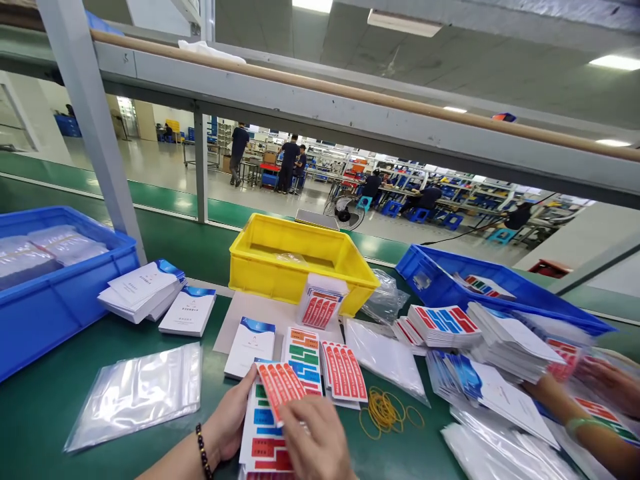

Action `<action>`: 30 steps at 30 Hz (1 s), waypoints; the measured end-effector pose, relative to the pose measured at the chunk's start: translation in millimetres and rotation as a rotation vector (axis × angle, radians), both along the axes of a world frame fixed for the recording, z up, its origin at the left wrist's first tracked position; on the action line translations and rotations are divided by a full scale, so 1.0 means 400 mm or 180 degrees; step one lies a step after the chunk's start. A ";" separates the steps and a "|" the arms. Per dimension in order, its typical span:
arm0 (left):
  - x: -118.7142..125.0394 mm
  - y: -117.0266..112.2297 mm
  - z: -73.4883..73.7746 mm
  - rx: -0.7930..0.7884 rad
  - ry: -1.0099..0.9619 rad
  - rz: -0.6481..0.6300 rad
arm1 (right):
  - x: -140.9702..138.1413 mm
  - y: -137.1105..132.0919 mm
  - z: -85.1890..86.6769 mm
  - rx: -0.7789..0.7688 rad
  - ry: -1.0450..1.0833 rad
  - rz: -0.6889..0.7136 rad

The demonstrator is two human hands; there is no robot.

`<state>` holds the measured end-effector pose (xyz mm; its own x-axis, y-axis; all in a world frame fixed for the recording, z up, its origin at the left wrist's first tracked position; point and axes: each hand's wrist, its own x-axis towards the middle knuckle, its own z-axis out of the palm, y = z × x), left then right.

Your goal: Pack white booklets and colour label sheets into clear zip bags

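Observation:
My left hand, with a beaded bracelet at its wrist, is closed around a multicoloured sticker sheet and what lies under it. Across the top of that sheet lies a red sticker sheet, its lower right edge pinched by my right hand. Just beyond are a stack of multicoloured sheets, a stack of red sticker sheets and a pile of white-and-blue booklets. More red sheets stand against the yellow bin. Yellow rubber bands lie right of my right hand.
A yellow bin stands ahead, between a left blue bin and a right blue bin. Clear plastic bags lie at left. A co-worker's hands handle sheets at right, near stacked booklets. A metal rail crosses above.

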<state>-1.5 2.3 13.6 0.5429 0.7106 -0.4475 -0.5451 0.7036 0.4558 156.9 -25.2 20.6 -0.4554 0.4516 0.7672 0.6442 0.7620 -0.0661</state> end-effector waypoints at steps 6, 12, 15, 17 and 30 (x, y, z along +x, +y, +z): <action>-0.008 -0.004 -0.005 0.0775 0.0090 0.0011 | -0.082 -0.006 -0.026 0.0147 -0.0249 0.0232; -0.010 -0.015 -0.011 0.1256 0.0586 -0.0090 | -0.050 0.000 -0.023 -0.0386 0.0358 0.0591; -0.006 -0.020 -0.025 0.1265 0.0681 -0.0377 | -0.011 0.011 -0.016 -0.1394 0.0922 0.0056; -0.005 -0.021 -0.035 0.1223 0.0708 -0.0491 | 0.014 0.022 -0.016 -0.2181 0.1341 -0.0393; -0.003 -0.028 -0.028 0.1391 0.0885 -0.0686 | 0.011 0.049 -0.046 -0.4061 0.2906 -0.0383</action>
<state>-2.6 -8.9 2.5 0.6001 0.7481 -0.2834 -0.2275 0.4992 0.8361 161.3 -5.8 2.1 0.0152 0.9889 -0.1477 0.0794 -0.1484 -0.9857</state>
